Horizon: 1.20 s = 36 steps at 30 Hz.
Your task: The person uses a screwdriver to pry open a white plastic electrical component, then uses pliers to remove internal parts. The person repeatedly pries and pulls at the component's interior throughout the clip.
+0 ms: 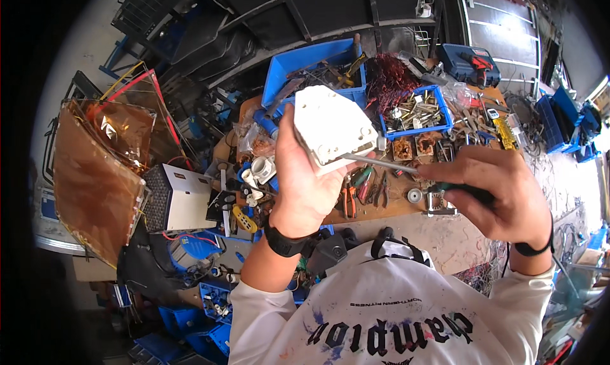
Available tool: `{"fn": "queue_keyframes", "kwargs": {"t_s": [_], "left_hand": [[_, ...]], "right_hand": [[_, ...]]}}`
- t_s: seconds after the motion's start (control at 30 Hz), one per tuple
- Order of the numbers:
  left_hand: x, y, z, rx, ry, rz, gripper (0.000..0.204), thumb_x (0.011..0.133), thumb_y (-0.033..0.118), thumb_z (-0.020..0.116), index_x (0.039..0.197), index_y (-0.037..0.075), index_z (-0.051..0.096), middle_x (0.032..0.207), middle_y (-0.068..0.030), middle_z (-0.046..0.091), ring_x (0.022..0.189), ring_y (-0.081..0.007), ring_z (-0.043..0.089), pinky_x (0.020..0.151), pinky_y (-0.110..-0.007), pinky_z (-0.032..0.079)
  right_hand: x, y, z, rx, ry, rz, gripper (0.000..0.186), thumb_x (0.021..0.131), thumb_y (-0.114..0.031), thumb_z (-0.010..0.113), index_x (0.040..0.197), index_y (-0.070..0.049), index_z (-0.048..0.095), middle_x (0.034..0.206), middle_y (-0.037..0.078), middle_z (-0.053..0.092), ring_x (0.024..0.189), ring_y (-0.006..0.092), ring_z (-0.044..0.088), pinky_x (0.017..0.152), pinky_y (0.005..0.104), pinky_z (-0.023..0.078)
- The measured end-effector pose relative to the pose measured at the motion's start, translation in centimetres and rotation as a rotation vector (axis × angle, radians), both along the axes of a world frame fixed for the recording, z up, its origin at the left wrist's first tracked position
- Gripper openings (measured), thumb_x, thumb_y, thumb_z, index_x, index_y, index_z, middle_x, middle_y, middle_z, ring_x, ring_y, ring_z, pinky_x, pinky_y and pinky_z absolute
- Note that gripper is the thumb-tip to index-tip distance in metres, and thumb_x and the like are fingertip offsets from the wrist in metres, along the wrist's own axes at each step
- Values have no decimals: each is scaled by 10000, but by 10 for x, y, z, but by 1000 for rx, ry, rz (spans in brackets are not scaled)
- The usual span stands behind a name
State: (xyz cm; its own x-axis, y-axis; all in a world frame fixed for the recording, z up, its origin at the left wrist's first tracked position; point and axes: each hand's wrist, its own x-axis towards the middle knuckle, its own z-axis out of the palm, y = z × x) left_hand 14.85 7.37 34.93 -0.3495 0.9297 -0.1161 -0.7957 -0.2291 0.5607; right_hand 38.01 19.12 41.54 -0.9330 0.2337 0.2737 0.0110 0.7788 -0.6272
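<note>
My left hand (302, 174) grips a white plastic housing (333, 127) from below and its left side, holding it up above the workbench. Round holes or bosses show along its near edge; the bright top face is washed out. A screwdriver (384, 165) is in my right hand (499, 190), its dark handle mostly hidden in my palm and the index finger laid along the metal shaft. The shaft's tip meets the near right edge of the housing; whether it sits inside a gap there, I cannot tell.
Pliers (349, 202) and other hand tools lie on the wooden bench below the housing. Behind stand a blue bin (273, 79) of tools and a blue tray (416, 131) of bolts. White pipe fittings (262, 169) lie left, near a white box (184, 196). A blue case (470, 66) sits far right.
</note>
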Motion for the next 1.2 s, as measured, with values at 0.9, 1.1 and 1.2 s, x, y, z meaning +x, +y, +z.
{"fn": "queue_keyframes", "kwargs": {"t_s": [0.9, 1.1, 1.2], "left_hand": [[28, -7, 18, -119, 236, 194, 518, 979, 550, 393, 1246, 140, 561, 1143, -91, 653, 1008, -275, 655, 788, -497, 538], [31, -6, 15, -116, 296, 226, 522, 981, 553, 396, 1243, 135, 565, 1151, -101, 654, 1009, -266, 655, 796, -484, 536], [33, -1, 15, -136, 325, 285, 526, 984, 556, 385, 1242, 134, 565, 1151, -102, 654, 1004, -265, 657, 790, -475, 539]], "right_hand": [[24, -39, 49, 810, -73, -17, 485, 633, -170, 646, 1106, -70, 684, 738, 26, 510, 582, 139, 530, 427, 284, 438], [22, -54, 51, 867, -123, -49, 436, 670, -161, 666, 1093, -60, 687, 766, 31, 517, 600, 136, 536, 423, 279, 424], [18, -62, 57, 898, -192, -65, 404, 688, -163, 673, 1080, -62, 689, 779, 36, 524, 595, 137, 537, 425, 273, 413]]}}
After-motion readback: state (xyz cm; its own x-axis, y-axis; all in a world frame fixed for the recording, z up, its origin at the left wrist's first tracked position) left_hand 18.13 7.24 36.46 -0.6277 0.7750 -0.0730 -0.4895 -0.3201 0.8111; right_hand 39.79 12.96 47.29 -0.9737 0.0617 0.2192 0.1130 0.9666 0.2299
